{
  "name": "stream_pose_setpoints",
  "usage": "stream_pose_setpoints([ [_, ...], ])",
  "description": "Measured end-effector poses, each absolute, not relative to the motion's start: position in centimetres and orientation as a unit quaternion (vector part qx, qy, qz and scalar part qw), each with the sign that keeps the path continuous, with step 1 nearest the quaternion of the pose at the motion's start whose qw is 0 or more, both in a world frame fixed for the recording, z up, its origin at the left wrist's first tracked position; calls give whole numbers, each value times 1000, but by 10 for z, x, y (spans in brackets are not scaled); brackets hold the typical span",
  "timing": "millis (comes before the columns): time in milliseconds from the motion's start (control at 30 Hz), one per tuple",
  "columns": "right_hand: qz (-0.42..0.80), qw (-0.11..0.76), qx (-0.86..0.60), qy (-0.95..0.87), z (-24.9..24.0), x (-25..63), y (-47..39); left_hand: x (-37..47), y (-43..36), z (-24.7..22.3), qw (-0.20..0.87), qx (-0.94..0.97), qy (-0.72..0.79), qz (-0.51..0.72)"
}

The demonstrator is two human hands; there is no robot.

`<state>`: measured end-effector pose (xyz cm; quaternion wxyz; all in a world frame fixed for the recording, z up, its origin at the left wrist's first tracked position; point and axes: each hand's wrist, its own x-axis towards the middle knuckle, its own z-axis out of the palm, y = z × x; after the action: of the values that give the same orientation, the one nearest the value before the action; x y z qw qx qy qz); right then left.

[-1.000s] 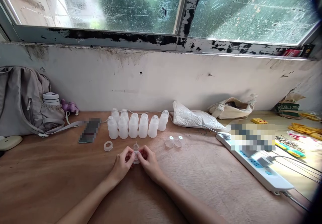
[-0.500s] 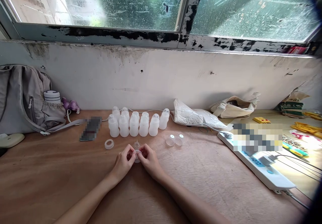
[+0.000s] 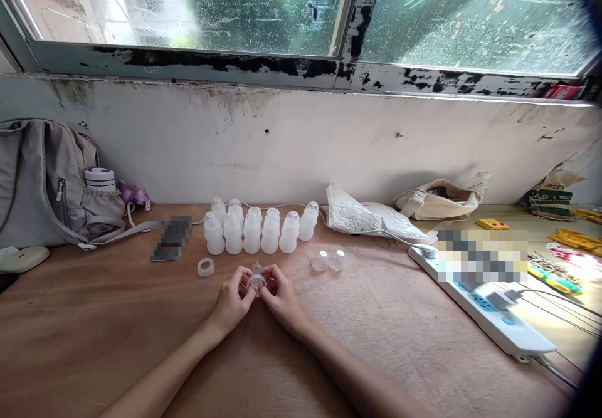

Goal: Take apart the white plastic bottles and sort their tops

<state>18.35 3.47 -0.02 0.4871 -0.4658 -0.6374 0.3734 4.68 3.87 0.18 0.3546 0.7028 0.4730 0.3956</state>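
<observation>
My left hand [image 3: 235,294] and my right hand [image 3: 278,292] meet over the table's middle, both closed. Between their thumbs and fingers they grip a translucent bottle collar ring [image 3: 256,279] from its two sides. Just beyond the ring, a clear silicone bottle nipple [image 3: 256,267] shows its tip upward; I cannot tell whether it touches the ring. Another collar ring [image 3: 205,267] lies left of my hands. To the right lie two clear bottle caps [image 3: 319,261]. Several frosted baby bottles [image 3: 252,233] stand upright behind, with clear domed tops.
A phone-like flat dark object [image 3: 172,239], blurred, lies left of the bottles, near a grey backpack [image 3: 61,186]. At the back right are a white padded pouch [image 3: 371,217] and a beige bag [image 3: 439,200]. A white power strip [image 3: 489,308] with cords runs along the right side.
The collar ring is raised and tilted a little in my fingers, now showing more of its round opening. My hands stay in nearly the same place. The view has shifted slightly.
</observation>
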Motion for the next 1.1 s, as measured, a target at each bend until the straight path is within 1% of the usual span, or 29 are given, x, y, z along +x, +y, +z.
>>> stream_pose_setpoints([
  [233,362,483,-463,-649,1,182,33,47,40,2,332,708,485,391],
  [467,354,482,-473,-647,1,183,33,46,40,1,344,700,490,389],
  [667,320,475,-477,-667,3,181,32,47,40,1,299,723,492,383],
  [733,318,481,-477,-663,4,181,31,47,39,2,300,720,492,388],
  [800,340,490,-474,-648,3,182,31,47,39,3,313,710,491,395],
  [1000,498,539,-408,-543,-2,188,35,46,39,2,357,668,484,439],
  [1100,527,553,-396,-510,-4,188,37,45,40,1,384,667,461,442],
])
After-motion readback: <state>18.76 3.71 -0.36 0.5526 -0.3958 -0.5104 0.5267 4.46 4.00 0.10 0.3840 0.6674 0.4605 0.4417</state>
